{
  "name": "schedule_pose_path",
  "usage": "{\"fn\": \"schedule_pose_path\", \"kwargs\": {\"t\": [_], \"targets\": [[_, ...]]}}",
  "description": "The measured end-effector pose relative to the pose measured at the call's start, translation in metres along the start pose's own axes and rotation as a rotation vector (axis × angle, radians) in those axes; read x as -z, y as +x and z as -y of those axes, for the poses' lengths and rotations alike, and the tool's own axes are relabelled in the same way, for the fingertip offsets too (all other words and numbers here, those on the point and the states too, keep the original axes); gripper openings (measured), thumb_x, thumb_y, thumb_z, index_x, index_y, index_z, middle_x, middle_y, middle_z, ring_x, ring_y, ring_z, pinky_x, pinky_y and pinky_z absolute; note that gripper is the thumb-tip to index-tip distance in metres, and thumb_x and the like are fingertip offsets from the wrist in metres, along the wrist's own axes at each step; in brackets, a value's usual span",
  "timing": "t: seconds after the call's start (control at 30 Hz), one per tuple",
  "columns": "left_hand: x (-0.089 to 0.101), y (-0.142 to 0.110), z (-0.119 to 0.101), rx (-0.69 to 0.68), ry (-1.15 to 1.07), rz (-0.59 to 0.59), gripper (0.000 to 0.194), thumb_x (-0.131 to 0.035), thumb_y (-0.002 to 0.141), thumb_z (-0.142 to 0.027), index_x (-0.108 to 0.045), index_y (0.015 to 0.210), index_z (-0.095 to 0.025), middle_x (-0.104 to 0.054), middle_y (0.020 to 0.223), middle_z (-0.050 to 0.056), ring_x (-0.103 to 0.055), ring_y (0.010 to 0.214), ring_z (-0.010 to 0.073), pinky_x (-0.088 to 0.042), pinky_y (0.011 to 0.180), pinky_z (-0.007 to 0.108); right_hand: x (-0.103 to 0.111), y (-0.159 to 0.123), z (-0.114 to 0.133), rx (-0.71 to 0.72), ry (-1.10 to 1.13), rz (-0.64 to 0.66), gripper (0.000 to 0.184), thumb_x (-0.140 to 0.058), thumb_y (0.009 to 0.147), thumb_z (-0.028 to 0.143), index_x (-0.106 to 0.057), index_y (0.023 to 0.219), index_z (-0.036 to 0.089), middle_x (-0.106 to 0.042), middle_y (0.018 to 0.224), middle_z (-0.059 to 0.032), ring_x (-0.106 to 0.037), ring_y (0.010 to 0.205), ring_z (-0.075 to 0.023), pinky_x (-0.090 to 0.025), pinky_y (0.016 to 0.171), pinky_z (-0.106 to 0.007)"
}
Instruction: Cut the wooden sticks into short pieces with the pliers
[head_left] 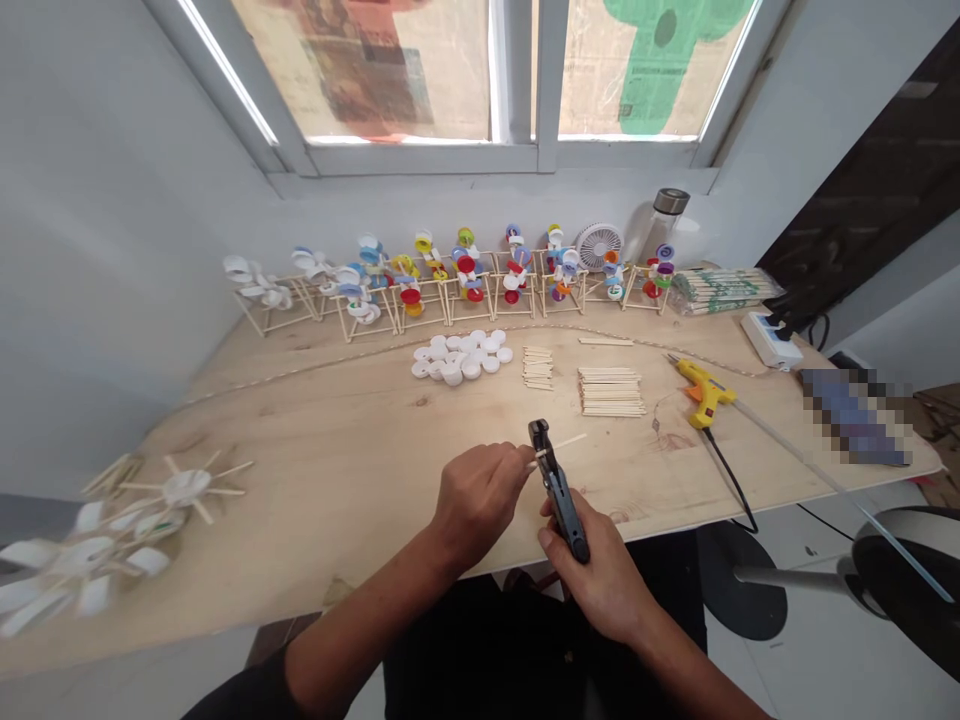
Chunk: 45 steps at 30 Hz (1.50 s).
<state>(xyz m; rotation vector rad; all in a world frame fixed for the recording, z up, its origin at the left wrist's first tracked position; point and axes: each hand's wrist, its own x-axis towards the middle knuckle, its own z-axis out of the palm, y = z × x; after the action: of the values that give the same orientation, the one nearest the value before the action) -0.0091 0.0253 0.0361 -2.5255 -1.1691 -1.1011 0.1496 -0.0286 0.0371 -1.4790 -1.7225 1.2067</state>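
Observation:
Between the fingertips of my left hand (484, 495) is the end of a thin wooden stick (571, 441), its other end reaching right past the tool. My right hand (600, 570) is wrapped round the handles of a dark grey plier-like hand tool (562, 495). The tool's head points away from me, and the stick crosses at its jaws. I cannot tell whether the jaws press on it. Beyond my hands lie white bottle caps (461, 357) in a cluster, a stack of short sticks (538, 368) and a stack of longer sticks (611, 392).
Bottle-cap wheels on stick frames (420, 290) line the back. A yellow glue gun (705, 392) with a cable lies right, near a white power strip (772, 340). Bagged sticks (724, 290), a small fan (599, 247) and a bottle (664, 220) stand behind. Spoked wheels (187, 487) lie left.

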Motion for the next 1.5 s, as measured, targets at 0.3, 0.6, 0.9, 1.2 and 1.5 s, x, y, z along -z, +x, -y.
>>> {"fn": "schedule_pose_path", "kwargs": {"t": [0.3,0.6,0.9,1.2,1.5], "targets": [[0.007,0.003,0.001,-0.130,0.060,0.025,0.010,-0.042,0.083,-0.010,-0.051,0.085,-0.014,-0.049,0.059,-0.001,-0.044,0.052,0.0104,-0.031,0.050,0.024,-0.002,0.001,-0.006,0.054,0.025,-0.005,0.013,-0.048,0.078,0.019,-0.050,0.091,0.019,-0.055,0.070,0.0022,-0.053,0.064,-0.0138,-0.042,0.063,-0.024],[0.007,0.004,0.002,-0.124,0.063,0.049,0.013,-0.039,0.085,-0.012,-0.051,0.083,-0.016,-0.049,0.059,-0.001,-0.044,0.052,0.0099,-0.031,0.049,0.024,-0.001,0.003,-0.006,0.080,-0.037,-0.036,0.015,-0.047,0.077,0.017,-0.050,0.091,0.020,-0.055,0.069,0.0025,-0.053,0.064,-0.0142,-0.041,0.063,-0.024],[0.006,0.008,0.000,-0.068,0.039,0.084,0.015,-0.040,0.085,-0.013,-0.052,0.076,-0.015,-0.045,0.056,-0.002,-0.037,0.048,0.0088,-0.027,0.047,0.022,-0.001,0.005,-0.007,0.066,-0.049,-0.039,0.015,-0.047,0.077,0.018,-0.050,0.091,0.020,-0.055,0.068,0.0026,-0.054,0.063,-0.0143,-0.041,0.063,-0.024],[0.008,0.010,0.000,-0.031,0.010,0.127,0.016,-0.040,0.084,-0.013,-0.053,0.075,-0.016,-0.047,0.058,-0.002,-0.040,0.049,0.0096,-0.030,0.048,0.022,-0.001,0.004,-0.004,0.020,-0.158,-0.066,0.015,-0.047,0.077,0.020,-0.049,0.092,0.020,-0.056,0.068,0.0016,-0.054,0.064,-0.0161,-0.039,0.063,-0.025],[0.006,0.008,0.002,-0.030,-0.043,0.047,0.011,-0.041,0.085,-0.014,-0.050,0.078,-0.016,-0.048,0.058,-0.003,-0.044,0.049,0.0086,-0.031,0.048,0.019,-0.003,0.002,-0.004,0.017,-0.302,-0.117,0.014,-0.046,0.078,0.023,-0.048,0.091,0.019,-0.055,0.070,-0.0005,-0.053,0.064,-0.0180,-0.038,0.060,-0.026]]}}
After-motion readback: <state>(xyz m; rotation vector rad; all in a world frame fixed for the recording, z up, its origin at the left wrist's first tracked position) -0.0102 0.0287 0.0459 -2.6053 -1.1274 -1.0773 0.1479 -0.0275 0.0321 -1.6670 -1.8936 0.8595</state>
